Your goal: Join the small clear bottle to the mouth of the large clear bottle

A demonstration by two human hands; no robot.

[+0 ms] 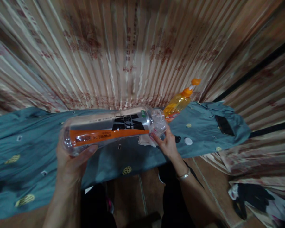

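A large clear plastic bottle (104,125) with a silver, black and orange label lies sideways in the air above the cloth-covered table. Around its base at the left, my left hand (70,161) is closed, thumb along the lower side. At the other end, my right hand (168,143) grips the clear neck end (158,122) with bent fingers, partly hidden behind it. Just beyond that hand stands a yellow pump bottle (178,106) with an orange top. Under the neck end, a crumpled whitish tissue (146,140) rests on the cloth.
A round white cap (188,141) and a small black object (178,139) lie right of my right hand. Farther right is a dark phone (224,125). The teal cloth (104,167) covers a narrow table against a pleated curtain (114,63). Dark and light fabric (258,199) is at lower right.
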